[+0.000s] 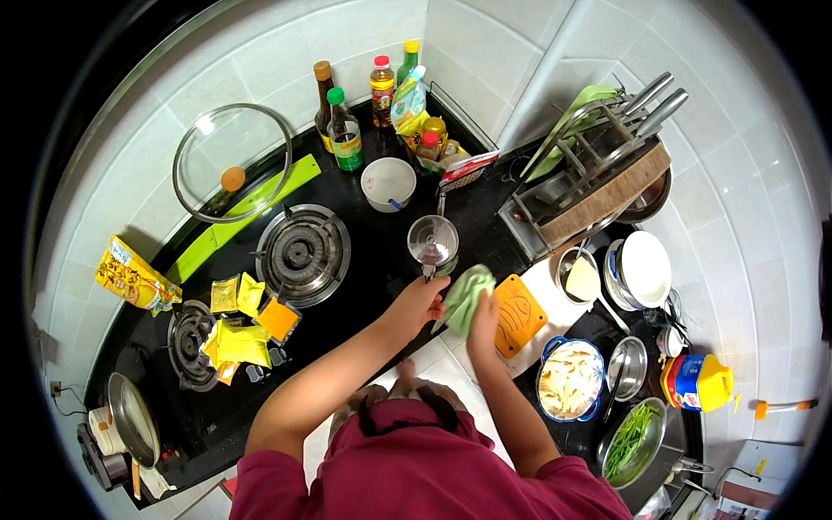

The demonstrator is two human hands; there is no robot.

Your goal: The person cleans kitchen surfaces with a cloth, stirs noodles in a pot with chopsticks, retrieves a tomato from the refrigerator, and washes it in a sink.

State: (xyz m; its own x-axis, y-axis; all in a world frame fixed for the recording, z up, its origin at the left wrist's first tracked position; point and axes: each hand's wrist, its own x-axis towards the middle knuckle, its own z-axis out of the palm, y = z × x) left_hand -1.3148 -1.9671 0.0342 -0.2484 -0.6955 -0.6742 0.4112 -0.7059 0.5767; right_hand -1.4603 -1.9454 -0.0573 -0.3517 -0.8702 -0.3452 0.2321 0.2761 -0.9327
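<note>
1. My left hand (421,301) is curled around the handle of a clear cup (432,238). The cup is just past my fingers, over the black counter (381,247).
2. My right hand (482,331) is closed on a green cloth (469,295). The cloth is bunched up between my two hands, below the cup.
3. An orange board (521,317) is just beside my right hand, so there is little room on that side.
4. Past the board, on the right, is a blue pot (543,361) with pale pieces in it. A metal bowl (637,365) and a pan of long greens (630,440) are near it.
5. On the left is a big round burner (301,250). Yellow packets (243,343) lie in a pile, partly over a smaller burner (187,342).
6. A white bowl (388,180) stands past the cup, in the way of the bottles (347,143) in the corner.
7. Far off, a knife rack (582,159) stands on the right, and a glass lid (227,143) leans at the left wall.
</note>
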